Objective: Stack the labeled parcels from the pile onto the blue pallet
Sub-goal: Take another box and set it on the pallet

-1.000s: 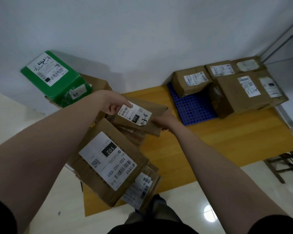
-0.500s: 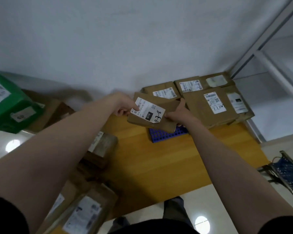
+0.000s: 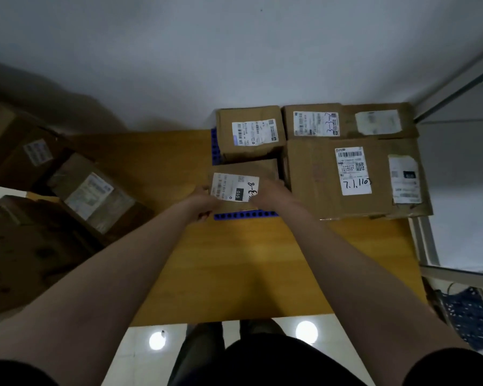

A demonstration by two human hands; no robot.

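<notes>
A small brown parcel [image 3: 246,169] with a white label marked 010 sits over the front left corner of the blue pallet [image 3: 246,215]. My left hand [image 3: 204,203] grips its left side and my right hand [image 3: 268,195] grips its right side. Behind it on the pallet stands another labeled parcel [image 3: 250,132]. To the right lie a large box [image 3: 354,176] marked 7.1.110 and a long box [image 3: 346,121] at the back. The pile of parcels [image 3: 89,193] lies blurred at the left.
A wooden board [image 3: 234,268] on the floor carries the pallet. A white wall rises behind. A metal frame [image 3: 430,246] stands at the right, with a blue crate [image 3: 469,313] at the lower right. Glossy tiles and my legs show at the bottom.
I have carried the 010 parcel from the pile on the left over to the pallet and lowered it onto the front left corner. My view has swung right.
</notes>
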